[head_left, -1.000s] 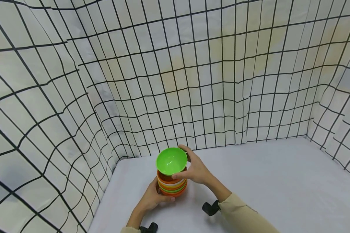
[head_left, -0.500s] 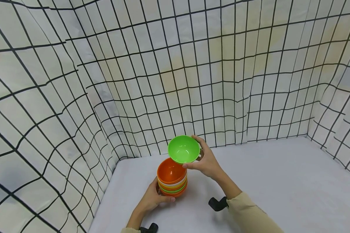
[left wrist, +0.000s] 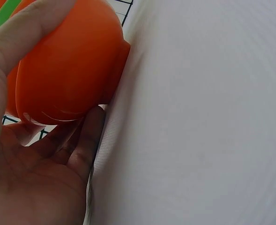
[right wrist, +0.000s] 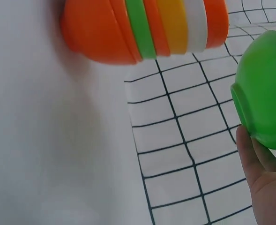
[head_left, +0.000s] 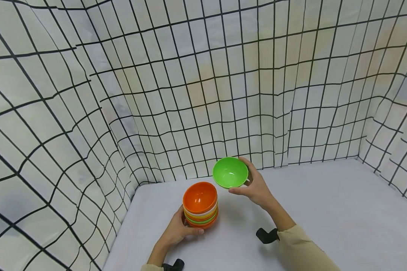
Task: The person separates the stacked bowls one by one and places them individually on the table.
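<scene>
A stack of nested bowls in orange, white, yellow and green stands on the white table, an orange bowl on top. My left hand holds the stack low down, thumb on the near side and fingers around the left. In the left wrist view the thumb crosses the lowest orange bowl, with fingers beneath its curve. To the stack's right and above the table, my right hand grips a green bowl by its right side. The right wrist view shows the green bowl apart from the stack.
The white table stretches away to the right. Behind and to the left rise white walls with a black grid. A black wrist mount sits at the right wrist and another at the left.
My right hand has lifted the green bowl off the top of the stack and carried it right, uncovering the orange bowl. The left hand stays on the stack.
</scene>
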A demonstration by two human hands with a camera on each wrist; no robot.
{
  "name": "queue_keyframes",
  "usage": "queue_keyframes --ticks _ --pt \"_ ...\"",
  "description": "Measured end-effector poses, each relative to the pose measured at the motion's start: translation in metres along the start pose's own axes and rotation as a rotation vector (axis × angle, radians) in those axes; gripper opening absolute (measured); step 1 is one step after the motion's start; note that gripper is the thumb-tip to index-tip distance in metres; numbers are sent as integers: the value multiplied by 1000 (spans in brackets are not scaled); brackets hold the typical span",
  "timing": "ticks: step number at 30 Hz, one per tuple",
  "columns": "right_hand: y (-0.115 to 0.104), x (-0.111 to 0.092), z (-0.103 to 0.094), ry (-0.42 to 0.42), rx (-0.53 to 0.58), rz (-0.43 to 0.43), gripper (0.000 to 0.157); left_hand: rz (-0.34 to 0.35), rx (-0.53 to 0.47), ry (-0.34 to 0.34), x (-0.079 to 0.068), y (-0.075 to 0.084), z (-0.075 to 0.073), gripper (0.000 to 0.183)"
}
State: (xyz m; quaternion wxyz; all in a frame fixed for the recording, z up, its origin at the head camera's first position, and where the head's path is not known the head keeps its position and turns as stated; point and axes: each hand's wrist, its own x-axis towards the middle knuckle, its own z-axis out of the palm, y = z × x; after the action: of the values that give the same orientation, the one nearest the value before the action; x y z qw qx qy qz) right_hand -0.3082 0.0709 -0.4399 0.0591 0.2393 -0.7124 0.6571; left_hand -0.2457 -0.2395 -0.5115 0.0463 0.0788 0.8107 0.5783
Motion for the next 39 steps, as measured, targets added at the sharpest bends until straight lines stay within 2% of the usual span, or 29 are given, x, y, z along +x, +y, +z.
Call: queue_keyframes --ticks 5,17,26,39 --pt "12 -5 -15 27 -30 54 113 -3 0 -5 0 0 1 97" --pt "31 -7 -51 106 -110 152 113 4 -10 -9 2 0 1 96" --pt "37 -11 -78 137 -140 204 115 1 -6 -6 1 1 0 96" --pt "50 -17 -124 232 -183 287 120 -8 -23 -13 0 -1 0 95"
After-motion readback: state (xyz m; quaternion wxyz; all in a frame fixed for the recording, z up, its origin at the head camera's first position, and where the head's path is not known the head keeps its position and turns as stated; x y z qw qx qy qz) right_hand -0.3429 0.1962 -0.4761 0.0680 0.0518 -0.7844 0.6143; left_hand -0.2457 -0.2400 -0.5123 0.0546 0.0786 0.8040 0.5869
